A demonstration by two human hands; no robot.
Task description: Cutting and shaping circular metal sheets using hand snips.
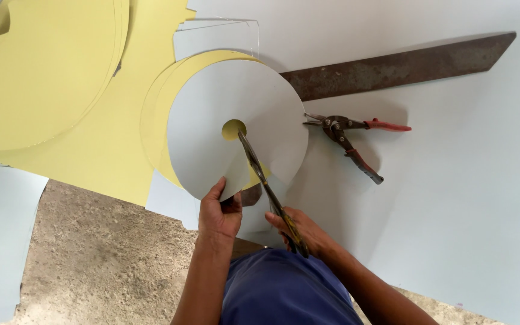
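Note:
A round pale grey sheet-metal disc [212,120] with a small centre hole lies over yellow sheets. My left hand [219,212] pinches the disc's near edge. My right hand [305,232] grips long yellow-handled metal shears [266,183]. Their blades run up a straight slit in the disc, with the tips at the centre hole [233,129].
Red-handled tin snips [350,135] lie to the right of the disc on a large grey sheet [452,198]. A long rusty steel bar [392,66] stretches behind them. Yellow sheets and curved cut-outs [49,78] fill the upper left. Bare concrete floor [103,253] shows at lower left.

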